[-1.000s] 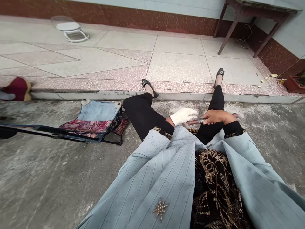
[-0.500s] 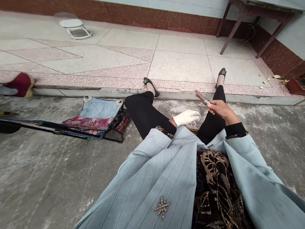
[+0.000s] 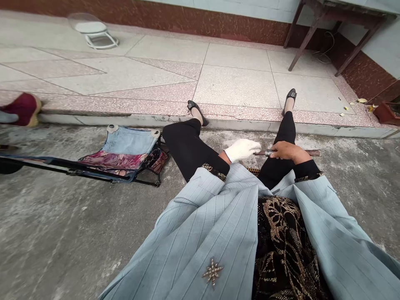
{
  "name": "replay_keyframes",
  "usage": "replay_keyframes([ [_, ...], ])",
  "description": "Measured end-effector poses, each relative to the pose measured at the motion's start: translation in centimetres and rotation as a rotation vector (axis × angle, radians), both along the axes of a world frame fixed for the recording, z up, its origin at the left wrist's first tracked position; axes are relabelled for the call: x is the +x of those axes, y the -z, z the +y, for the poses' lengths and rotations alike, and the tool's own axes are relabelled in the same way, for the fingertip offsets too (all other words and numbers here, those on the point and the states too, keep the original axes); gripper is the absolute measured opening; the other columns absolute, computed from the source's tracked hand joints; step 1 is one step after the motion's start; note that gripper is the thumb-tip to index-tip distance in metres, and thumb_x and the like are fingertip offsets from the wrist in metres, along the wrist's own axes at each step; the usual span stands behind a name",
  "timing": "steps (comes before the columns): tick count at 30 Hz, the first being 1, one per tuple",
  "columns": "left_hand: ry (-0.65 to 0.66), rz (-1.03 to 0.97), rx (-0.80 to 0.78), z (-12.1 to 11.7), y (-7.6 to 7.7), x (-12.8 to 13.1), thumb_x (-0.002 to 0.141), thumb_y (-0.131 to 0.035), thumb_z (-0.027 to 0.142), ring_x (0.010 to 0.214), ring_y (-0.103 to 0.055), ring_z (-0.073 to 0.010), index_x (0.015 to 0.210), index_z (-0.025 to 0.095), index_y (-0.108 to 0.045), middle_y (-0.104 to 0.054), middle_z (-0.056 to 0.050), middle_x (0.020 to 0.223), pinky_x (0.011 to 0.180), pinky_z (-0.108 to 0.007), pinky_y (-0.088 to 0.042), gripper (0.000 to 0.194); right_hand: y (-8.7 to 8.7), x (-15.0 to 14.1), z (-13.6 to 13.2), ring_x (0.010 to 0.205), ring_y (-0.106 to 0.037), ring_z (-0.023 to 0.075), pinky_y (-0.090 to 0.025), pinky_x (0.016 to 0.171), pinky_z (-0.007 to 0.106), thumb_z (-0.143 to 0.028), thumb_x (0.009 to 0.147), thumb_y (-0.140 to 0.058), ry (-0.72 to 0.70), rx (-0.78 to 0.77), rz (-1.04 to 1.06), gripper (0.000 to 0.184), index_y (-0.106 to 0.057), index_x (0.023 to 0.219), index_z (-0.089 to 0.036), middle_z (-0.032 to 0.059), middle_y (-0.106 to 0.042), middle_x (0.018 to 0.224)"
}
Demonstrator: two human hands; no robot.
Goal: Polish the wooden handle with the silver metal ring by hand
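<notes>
I sit on a concrete floor with my legs stretched toward a tiled step. My right hand [image 3: 286,151] is closed around a thin brown stick with a metal band [image 3: 267,153], held level across my right thigh. My left hand [image 3: 242,150], in a white glove, is curled at the stick's left tip, fingers closed; what it pinches there is hidden. Both hands rest between my knees, above my pale blue striped jacket.
A folded stool with denim and floral fabric [image 3: 121,154] lies left of my left leg. A raised tiled step [image 3: 218,83] runs ahead. A white plastic stool [image 3: 93,35] lies far left. A wooden table's legs [image 3: 312,29] stand back right. A red shoe [image 3: 23,108] is at left.
My right hand, which had lifted the stick up and tilted it half a second ago, has brought it back down level against the gloved left hand.
</notes>
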State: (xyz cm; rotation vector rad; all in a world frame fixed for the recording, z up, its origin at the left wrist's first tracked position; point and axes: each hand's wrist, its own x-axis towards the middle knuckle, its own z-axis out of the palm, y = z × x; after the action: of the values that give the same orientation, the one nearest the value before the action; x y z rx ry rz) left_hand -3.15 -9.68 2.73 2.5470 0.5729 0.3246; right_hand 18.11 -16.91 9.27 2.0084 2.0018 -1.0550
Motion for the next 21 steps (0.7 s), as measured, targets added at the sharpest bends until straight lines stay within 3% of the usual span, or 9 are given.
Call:
replay_keyframes([
  [3,0.067,-0.091,-0.167,0.5,-0.4,-0.3,0.093,-0.050,0.036,0.084,-0.063,-0.0156,0.097,0.018,-0.072,-0.072,-0.003,0.092,0.076,-0.024,-0.043,0.029,-1.0,0.4,-0.7,0.053,-0.050,0.0113,-0.039,0.053,0.024,-0.037,0.077,-0.073,-0.122,-0.161,0.330,0.027,-0.075,0.086,-0.012,0.0003,-0.060,0.061],
  [5,0.077,-0.168,-0.292,0.3,-0.5,-0.4,0.095,-0.046,0.036,0.083,-0.062,-0.0144,0.098,0.016,-0.070,-0.071,-0.003,0.092,0.077,-0.024,-0.044,0.032,-1.7,0.4,-1.2,0.054,-0.049,0.0097,-0.039,0.052,0.023,-0.046,0.073,-0.075,-0.116,-0.160,0.559,0.037,-0.074,0.089,-0.013,-0.0007,-0.060,0.065],
  [8,0.024,-0.248,-0.471,-0.4,-0.5,-0.2,0.095,-0.043,0.037,0.071,-0.058,-0.0128,0.097,0.013,-0.068,-0.067,-0.003,0.082,0.070,-0.024,-0.044,0.035,-2.4,0.2,-1.3,0.053,-0.045,0.0076,-0.037,0.050,0.022,-0.054,0.071,-0.076,0.123,0.093,0.864,0.041,-0.067,0.079,-0.014,-0.0008,-0.057,0.066],
  [10,0.024,-0.217,-0.454,-0.9,-0.5,0.0,0.094,-0.044,0.036,0.069,-0.055,-0.0121,0.094,0.014,-0.068,-0.065,-0.001,0.079,0.069,-0.024,-0.043,0.033,-2.2,0.1,-0.9,0.052,-0.043,0.0073,-0.035,0.048,0.022,-0.056,0.069,-0.077,0.311,0.270,0.916,0.043,-0.062,0.072,-0.016,-0.0011,-0.055,0.063],
  [13,0.065,-0.143,-0.357,-1.4,-0.4,0.1,0.093,-0.046,0.032,0.074,-0.056,-0.0125,0.095,0.016,-0.068,-0.066,0.000,0.083,0.074,-0.023,-0.042,0.028,-1.0,0.5,-0.1,0.051,-0.044,0.0080,-0.033,0.045,0.022,-0.055,0.067,-0.078,0.430,0.341,0.825,0.043,-0.057,0.068,-0.017,-0.0011,-0.053,0.062],
  [16,0.050,-0.052,-0.232,-1.6,-0.1,0.1,0.095,-0.044,0.032,0.074,-0.057,-0.0137,0.097,0.017,-0.068,-0.067,0.000,0.082,0.071,-0.024,-0.040,0.028,0.3,1.2,0.4,0.050,-0.045,0.0096,-0.035,0.047,0.023,-0.046,0.077,-0.071,0.442,0.339,0.626,0.033,-0.058,0.069,-0.018,-0.0009,-0.053,0.060],
  [21,-0.038,0.089,0.094,-1.3,0.3,-0.1,0.098,-0.044,0.035,0.080,-0.062,-0.0174,0.101,0.021,-0.070,-0.072,-0.004,0.091,0.067,-0.026,-0.037,0.029,0.6,1.1,0.5,0.063,-0.056,0.0152,-0.038,0.059,0.027,-0.030,0.085,-0.062,0.252,0.335,0.033,0.016,-0.067,0.079,-0.016,0.0040,-0.064,0.069],
])
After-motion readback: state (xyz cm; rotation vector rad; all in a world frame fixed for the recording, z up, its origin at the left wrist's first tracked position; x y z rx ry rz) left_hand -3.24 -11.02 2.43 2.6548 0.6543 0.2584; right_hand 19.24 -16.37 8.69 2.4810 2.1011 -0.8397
